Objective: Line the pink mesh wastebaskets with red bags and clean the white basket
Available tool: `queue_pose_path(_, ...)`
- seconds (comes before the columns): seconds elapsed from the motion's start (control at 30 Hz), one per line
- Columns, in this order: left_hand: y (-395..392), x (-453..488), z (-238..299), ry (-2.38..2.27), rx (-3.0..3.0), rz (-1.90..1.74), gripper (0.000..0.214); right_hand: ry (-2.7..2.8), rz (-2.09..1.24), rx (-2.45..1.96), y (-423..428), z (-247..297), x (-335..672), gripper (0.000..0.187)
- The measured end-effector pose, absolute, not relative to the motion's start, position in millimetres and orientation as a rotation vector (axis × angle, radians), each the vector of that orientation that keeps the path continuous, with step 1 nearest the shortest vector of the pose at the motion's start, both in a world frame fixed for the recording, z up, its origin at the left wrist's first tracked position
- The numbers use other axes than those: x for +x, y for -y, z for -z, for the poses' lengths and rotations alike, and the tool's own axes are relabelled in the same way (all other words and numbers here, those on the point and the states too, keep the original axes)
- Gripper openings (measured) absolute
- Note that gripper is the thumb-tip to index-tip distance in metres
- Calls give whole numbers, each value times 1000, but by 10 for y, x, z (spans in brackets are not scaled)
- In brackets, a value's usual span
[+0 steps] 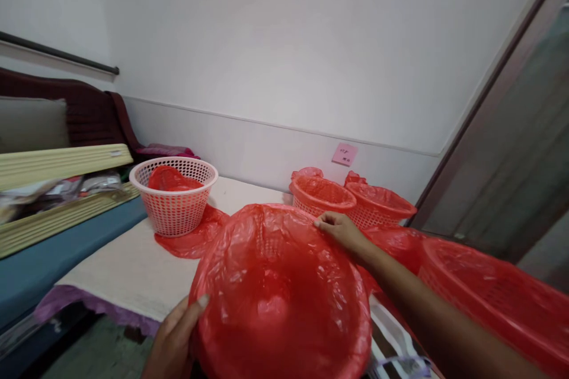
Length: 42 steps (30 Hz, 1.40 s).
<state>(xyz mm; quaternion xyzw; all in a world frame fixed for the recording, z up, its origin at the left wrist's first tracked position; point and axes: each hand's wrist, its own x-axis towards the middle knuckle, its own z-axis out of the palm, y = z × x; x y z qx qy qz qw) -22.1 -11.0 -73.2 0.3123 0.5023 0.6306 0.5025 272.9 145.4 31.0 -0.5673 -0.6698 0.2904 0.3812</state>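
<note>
**White wall, cream desk, baskets**

Cream desk [128, 266]: pink basket [174, 196] far left. Left hand [175, 337] grips the near rim of the lined basket [280, 296]; right hand [340, 230] pinches the red bag [267, 249] at the far rim. Best to keep the rim steady and pull the bag evenly.

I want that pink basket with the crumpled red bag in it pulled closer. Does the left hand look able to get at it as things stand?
Probably yes. The left hand rests on the near rim of the red-lined basket, and only bare tablecloth lies between it and the pink basket.
</note>
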Motion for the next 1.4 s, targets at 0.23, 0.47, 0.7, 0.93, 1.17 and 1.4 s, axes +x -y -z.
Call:
queue_pose_path(0.23,-697,-365,236,-964,799,-1472,29,1351,-964,-1458,-1507,1,2822,28)
queue_pose_path(0.47,-1092,-643,360,-943,803,-1383,21,1103,-1312,-1280,-1470,179,2780,21)
queue_pose_path(0.7,-1014,-631,457,-844,623,-1355,9,952,-1533,-1181,-1503,231,2822,9)
queue_pose_path(0.93,-749,-534,625,-792,582,-1328,13,881,-1553,-1144,-1529,337,2855,10)
queue_pose_path(1.17,-652,-481,643,-768,542,-1357,18,859,-1561,-1106,-1412,299,2820,9)
queue_pose_path(1.4,-660,-421,668,-781,475,-1400,13,862,-1546,-1118,-1383,304,2813,9)
